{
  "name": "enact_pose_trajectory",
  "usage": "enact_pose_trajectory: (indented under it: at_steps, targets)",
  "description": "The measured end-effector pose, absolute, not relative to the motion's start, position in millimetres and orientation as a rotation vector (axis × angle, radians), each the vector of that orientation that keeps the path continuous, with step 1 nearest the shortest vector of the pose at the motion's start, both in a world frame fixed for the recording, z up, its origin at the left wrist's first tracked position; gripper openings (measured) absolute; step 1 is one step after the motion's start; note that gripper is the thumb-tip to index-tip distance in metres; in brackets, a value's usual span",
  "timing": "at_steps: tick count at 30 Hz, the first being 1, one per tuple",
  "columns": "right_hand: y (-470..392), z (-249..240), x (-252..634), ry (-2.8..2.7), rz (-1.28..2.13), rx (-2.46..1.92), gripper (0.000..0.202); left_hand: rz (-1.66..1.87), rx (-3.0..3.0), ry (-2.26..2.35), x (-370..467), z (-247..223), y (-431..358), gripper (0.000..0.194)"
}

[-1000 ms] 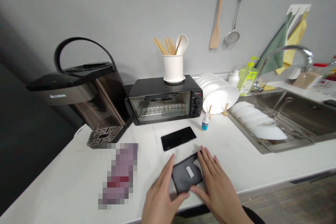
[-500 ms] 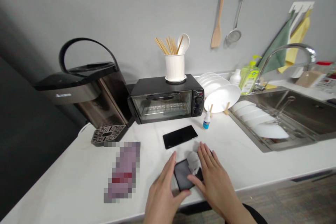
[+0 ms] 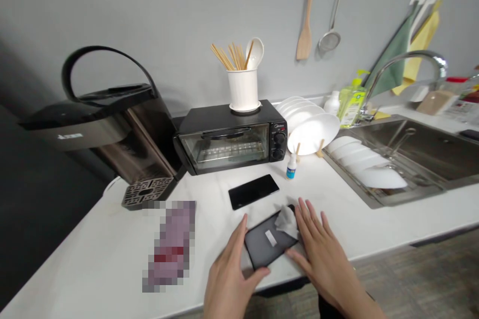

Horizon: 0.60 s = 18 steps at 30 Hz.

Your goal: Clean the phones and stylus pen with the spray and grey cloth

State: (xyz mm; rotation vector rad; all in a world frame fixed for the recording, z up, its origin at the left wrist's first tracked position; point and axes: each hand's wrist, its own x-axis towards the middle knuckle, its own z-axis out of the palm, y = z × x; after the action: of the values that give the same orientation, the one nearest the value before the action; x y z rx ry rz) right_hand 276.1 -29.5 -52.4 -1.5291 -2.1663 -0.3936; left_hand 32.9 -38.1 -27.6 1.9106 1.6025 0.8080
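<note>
White worktop (image 3: 112, 239) runs below a grey wall, with a toaster oven (image 3: 230, 137) at twelve o'clock. Near its front edge lies a dark phone case (image 3: 267, 241), a crumpled wipe (image 3: 287, 220) touching its far corner. Left hand (image 3: 228, 279) grips its near-left edge; right hand (image 3: 322, 259) rests open-fingered, touching its right side. A black phone (image 3: 253, 191) lies just beyond.

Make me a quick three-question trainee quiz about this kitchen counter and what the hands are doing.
1. True or false: the left hand and the right hand both touch the dark case.
2. What lies at the case's far corner, by the right fingers? A) a wipe B) a spoon C) a plate
3. What stands on top of the oven?

Key:
1. True.
2. A, the white wipe.
3. The white holder with chopsticks and a spoon.
</note>
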Motion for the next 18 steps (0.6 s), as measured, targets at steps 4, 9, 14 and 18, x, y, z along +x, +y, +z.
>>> enact_pose_trajectory:
  at_steps: [4, 9, 14, 18]
  targets:
    - [-13, -45, 222, -2.196, -0.212, -1.41, 0.101, 0.822, 1.959, 1.597, 26, -33, -37, 0.101]
    - [-37, -51, 219, -2.487, -0.054, -0.999, 0.101, 0.807, 1.99, 1.503, 18, -36, -37, 0.108]
    - [-25, -52, 280, -2.29, -0.281, -1.408, 0.096, 0.794, 1.89, 1.596, 29, -35, -36, 0.117]
    - [-7, -49, 241, -2.163, -0.275, -1.464, 0.108, 0.828, 1.905, 1.617, 27, -33, -35, 0.107]
